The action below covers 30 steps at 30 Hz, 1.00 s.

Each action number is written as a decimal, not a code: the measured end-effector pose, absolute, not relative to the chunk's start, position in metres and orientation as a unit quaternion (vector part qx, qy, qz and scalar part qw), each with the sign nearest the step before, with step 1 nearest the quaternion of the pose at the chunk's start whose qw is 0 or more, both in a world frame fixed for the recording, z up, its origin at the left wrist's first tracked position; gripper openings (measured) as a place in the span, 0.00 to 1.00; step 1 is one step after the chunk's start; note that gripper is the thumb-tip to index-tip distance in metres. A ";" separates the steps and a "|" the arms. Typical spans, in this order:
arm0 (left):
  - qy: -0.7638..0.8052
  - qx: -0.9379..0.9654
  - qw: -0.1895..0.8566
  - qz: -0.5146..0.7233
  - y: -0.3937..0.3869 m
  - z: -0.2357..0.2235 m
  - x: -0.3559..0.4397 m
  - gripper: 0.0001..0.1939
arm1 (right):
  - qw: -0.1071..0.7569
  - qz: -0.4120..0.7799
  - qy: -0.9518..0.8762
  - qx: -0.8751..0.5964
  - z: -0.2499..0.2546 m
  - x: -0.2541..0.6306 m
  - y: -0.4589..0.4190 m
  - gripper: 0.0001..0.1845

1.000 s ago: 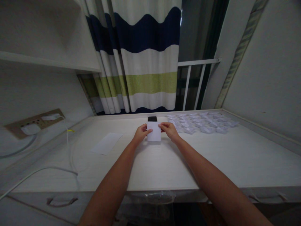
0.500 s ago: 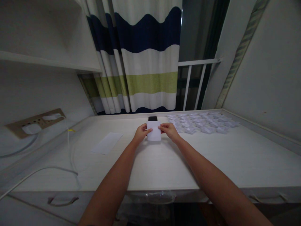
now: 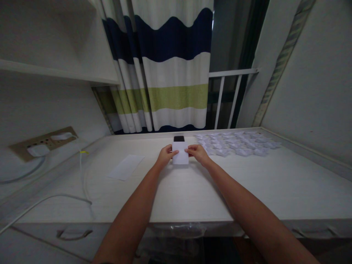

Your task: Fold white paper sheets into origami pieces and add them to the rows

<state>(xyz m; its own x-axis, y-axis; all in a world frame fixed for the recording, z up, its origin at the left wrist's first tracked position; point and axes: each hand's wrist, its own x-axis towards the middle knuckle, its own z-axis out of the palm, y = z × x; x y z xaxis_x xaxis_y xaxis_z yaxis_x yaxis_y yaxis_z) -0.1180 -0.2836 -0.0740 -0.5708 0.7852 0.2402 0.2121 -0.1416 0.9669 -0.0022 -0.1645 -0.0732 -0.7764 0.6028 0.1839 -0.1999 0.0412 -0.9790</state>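
Note:
A small white sheet of paper [image 3: 180, 157] is held up over the desk between both hands. My left hand [image 3: 165, 155] pinches its left edge, thumb on the front face. On the opposite edge, the thumb and fingers of my right hand [image 3: 197, 152] are closed on the paper. Just behind the sheet lies a black phone-like object [image 3: 179, 139], its lower part hidden by the paper. Off to the left, another white sheet [image 3: 125, 167] lies flat on the desk.
Several folded white paper pieces [image 3: 233, 142] lie in rows at the back right of the white desk [image 3: 192, 198]. White cables [image 3: 82, 176] run from a wall socket [image 3: 44, 143] on the left. A striped curtain [image 3: 176, 73] hangs behind the desk.

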 end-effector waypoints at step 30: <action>0.603 0.371 0.299 0.640 -0.284 -0.078 -0.126 0.21 | 0.351 0.658 -0.642 -0.179 -0.077 0.001 -0.149 0.15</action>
<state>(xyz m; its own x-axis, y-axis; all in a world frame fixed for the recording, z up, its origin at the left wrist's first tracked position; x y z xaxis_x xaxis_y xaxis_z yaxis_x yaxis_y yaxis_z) -0.1256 -0.2840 -0.0779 -0.5467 0.8295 0.1142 0.0656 -0.0936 0.9934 0.0011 -0.1493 -0.0770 -0.6891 0.6917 0.2161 -0.2326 0.0712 -0.9700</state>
